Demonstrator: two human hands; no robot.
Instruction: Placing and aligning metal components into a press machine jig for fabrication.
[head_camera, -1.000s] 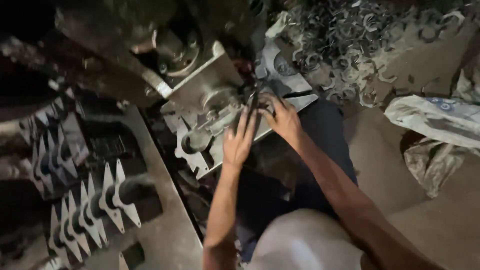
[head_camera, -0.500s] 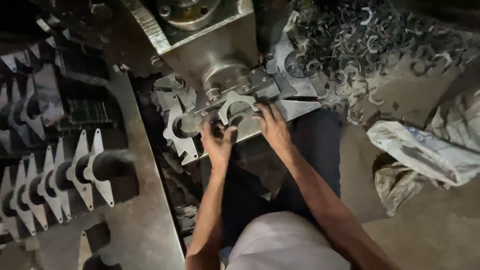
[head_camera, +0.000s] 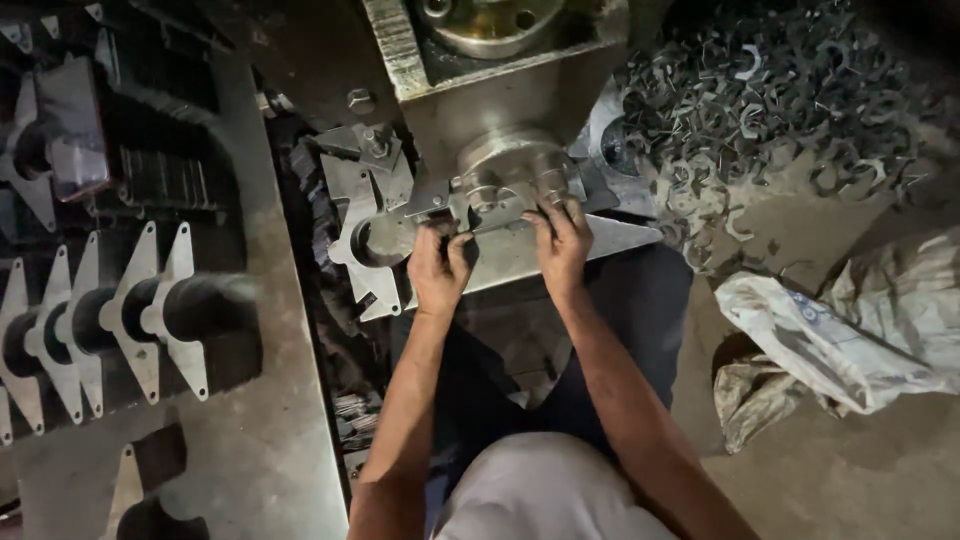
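Dim workshop, press machine top cut off. Left hand + right hand press flat metal part; fingers partly hidden, grip unclear.

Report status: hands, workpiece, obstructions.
Left hand and right hand both on flat metal plate at press die. Scrap pile off right, clear.

Press bed plate carries flat metal blank; floor bears scrap heap, crumpled sack.
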